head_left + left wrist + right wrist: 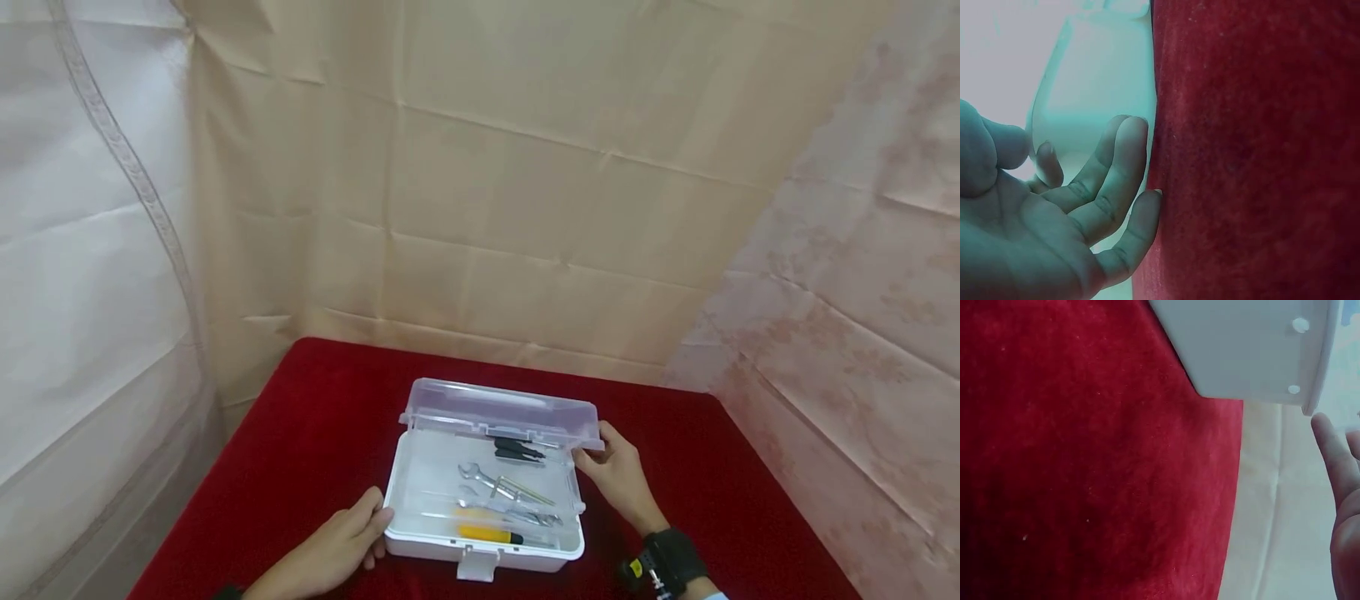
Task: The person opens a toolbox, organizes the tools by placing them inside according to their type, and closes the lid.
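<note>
A white toolbox with a raised, see-through lid stands on the red cloth. In it lie black-handled pliers, an open-ended wrench, another wrench and a screwdriver with a yellow handle. My left hand holds the box at its left side, the fingers bent against the outer wall in the left wrist view. At the lid's right corner, my right hand pinches the edge between thumb and fingers. Only part of that hand appears in the right wrist view.
Red cloth covers the table. A beige curtain hangs behind it, with a pale curtain on the left and a flowered one on the right. A white latch hangs from the box's front.
</note>
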`<state>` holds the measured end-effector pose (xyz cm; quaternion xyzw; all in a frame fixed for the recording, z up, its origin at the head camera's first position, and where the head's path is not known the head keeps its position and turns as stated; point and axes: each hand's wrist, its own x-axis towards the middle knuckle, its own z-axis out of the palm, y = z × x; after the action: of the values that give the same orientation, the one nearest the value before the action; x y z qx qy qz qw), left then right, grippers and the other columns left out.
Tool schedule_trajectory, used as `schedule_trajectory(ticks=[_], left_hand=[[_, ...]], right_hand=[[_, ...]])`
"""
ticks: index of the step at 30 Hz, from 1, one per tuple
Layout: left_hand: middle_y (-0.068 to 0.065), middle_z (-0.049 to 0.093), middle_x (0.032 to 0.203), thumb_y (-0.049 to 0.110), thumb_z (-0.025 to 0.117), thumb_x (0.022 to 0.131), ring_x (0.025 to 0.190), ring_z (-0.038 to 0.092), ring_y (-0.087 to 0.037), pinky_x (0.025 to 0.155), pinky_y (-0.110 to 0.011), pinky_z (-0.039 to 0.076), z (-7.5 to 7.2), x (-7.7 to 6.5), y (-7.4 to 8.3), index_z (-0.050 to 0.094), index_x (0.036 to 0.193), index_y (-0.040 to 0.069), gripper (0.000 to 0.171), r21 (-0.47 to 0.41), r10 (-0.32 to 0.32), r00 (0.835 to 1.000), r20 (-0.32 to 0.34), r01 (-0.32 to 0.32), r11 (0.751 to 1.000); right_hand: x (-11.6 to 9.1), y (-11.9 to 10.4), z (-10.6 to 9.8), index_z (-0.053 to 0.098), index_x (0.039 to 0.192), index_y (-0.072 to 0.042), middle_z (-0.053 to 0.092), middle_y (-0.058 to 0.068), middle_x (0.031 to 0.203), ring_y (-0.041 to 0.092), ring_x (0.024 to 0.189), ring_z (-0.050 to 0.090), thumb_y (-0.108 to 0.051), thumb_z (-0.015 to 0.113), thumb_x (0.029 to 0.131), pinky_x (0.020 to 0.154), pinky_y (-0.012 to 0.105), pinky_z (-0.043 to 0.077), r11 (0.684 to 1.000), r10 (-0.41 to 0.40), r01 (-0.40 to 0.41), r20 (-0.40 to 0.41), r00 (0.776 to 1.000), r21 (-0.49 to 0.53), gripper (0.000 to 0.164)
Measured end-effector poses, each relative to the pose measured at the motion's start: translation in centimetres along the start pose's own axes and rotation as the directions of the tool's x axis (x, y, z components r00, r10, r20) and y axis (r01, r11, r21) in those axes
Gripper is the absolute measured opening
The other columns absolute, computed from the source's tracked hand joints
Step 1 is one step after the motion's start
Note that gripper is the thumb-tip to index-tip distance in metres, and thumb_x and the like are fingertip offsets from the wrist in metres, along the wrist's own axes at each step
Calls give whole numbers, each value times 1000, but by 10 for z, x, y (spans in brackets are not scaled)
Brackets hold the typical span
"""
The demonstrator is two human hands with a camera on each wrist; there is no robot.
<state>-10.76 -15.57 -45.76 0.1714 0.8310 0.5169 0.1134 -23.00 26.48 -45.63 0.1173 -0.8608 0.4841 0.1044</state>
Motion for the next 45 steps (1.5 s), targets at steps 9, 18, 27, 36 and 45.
schedule_trajectory(ticks=[9, 18, 27, 36, 45], left_hand=[[-6, 63, 85, 32, 50, 109, 72, 61, -24, 64, -29, 50, 0, -1, -1, 49, 102, 9, 24, -104, -51, 997, 58, 57, 993], [-5, 64, 85, 31, 58, 106, 71, 62, -19, 64, -29, 51, -4, 1, -7, 49, 99, 9, 25, -78, -4, 999, 43, 7, 997], [-5, 64, 85, 30, 62, 103, 71, 62, -17, 64, -28, 52, -8, 2, -8, 50, 99, 9, 25, -67, 19, 999, 42, -16, 998], [-3, 62, 82, 29, 70, 99, 69, 60, -15, 59, -25, 48, -9, 4, -8, 52, 101, 10, 26, -43, 16, 999, 39, -14, 999], [-4, 62, 84, 31, 70, 99, 68, 61, -16, 59, -26, 49, -8, 7, -9, 50, 107, 8, 32, -35, 9, 999, 39, -7, 999]], right_hand=[[-11, 6, -3, 63, 122, -22, 71, 0, 117, 23, 100, 72, -3, 84, 85, 81, 37, 60, 991, -117, 118, 15, 993, -71, 46], [-8, 10, -1, 62, 90, -31, 65, -11, 111, 12, 96, 64, 7, 90, 71, 72, 27, 58, 910, -374, 378, 52, 926, -174, 51], [-16, 9, 4, 57, 85, -24, 67, -6, 114, 14, 94, 64, 23, 83, 60, 66, 21, 53, 871, -439, 442, 65, 896, -213, 60], [-24, 7, 3, 57, 88, -24, 67, -3, 119, 21, 107, 69, 13, 90, 67, 82, 36, 60, 843, -440, 445, 87, 894, -302, 54], [-37, 5, 3, 63, 100, -23, 67, 0, 124, 23, 114, 68, 11, 87, 74, 86, 34, 58, 896, -333, 339, 71, 940, -288, 49]])
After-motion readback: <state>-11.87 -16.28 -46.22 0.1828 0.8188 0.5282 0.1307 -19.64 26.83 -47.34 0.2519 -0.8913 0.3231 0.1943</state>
